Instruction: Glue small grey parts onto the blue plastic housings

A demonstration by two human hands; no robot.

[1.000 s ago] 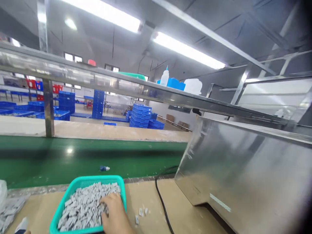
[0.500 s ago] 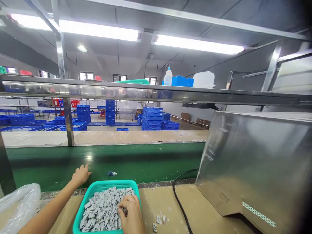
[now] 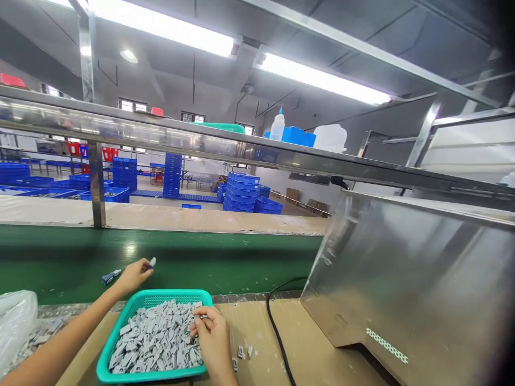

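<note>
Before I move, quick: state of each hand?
Left hand: closed, holding a blue-and-white piece over the green belt.
Right hand: fingers curled over the gray pieces in the teal basket; grip cannot be told.

Long lights (image 3: 324, 79) glow under a grey ceiling (image 3: 354, 16). Past a metal shelf (image 3: 181, 132) — small windows (image 3: 193, 117) in the far wall (image 3: 173, 107), stacked blue crates (image 3: 242, 193).

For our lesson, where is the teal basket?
In the head view, the basket sits lower left, nearer than the green belt, right hand at its right side.
</note>
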